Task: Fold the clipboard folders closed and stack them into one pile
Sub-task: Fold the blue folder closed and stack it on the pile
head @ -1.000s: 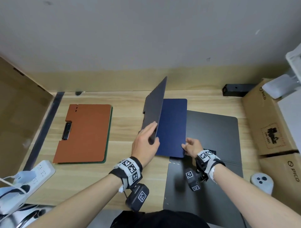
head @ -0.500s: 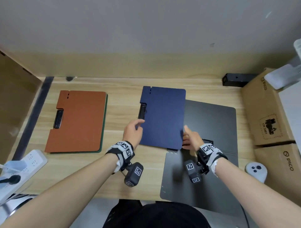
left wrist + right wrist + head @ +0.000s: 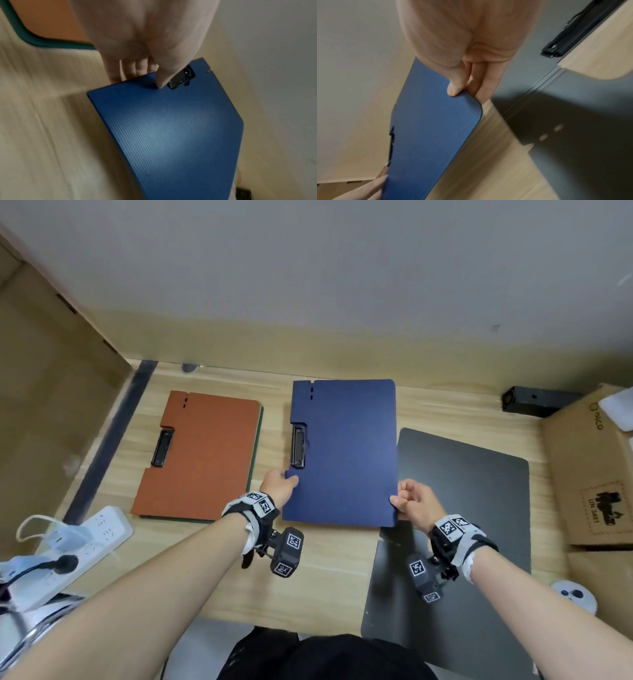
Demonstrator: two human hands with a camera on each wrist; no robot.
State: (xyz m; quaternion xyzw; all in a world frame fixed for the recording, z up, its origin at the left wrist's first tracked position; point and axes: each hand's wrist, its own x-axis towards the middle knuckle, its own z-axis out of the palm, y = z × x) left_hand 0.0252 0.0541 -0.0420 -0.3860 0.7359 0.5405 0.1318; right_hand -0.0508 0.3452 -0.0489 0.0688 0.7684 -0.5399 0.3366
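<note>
Blue folder [image 3: 342, 453] is folded shut, held at mid-desk w/ its near end apparently lifted a bit off the desk [image 3: 212, 563]. Left hand [image 3: 278, 487] pinches its near-left edge just below the clip [image 3: 298, 446]: thumb on top, fingers curled under. Right hand [image 3: 416, 501] pinches the near-right corner the same way.

Orange folder [image 3: 202, 453] lies closed and flat to the left, well apart from the blue one; a green edge [image 3: 255, 453] shows under it, prob another folder, so a pile seems started there. Black folder [image 3: 462, 508] lies opened out flat at right, partly under the right wrist.

Done, by my read: orange + blue closed. Left: blue onto the pile, then black folded and stacked.

Around: power strip [image 3: 68, 546] w/ cables at near-left, cardboard boxes [image 3: 589, 467] at right, white controller [image 3: 575, 597] near the black one's right edge. Nothing sits btwn blue and orange.
</note>
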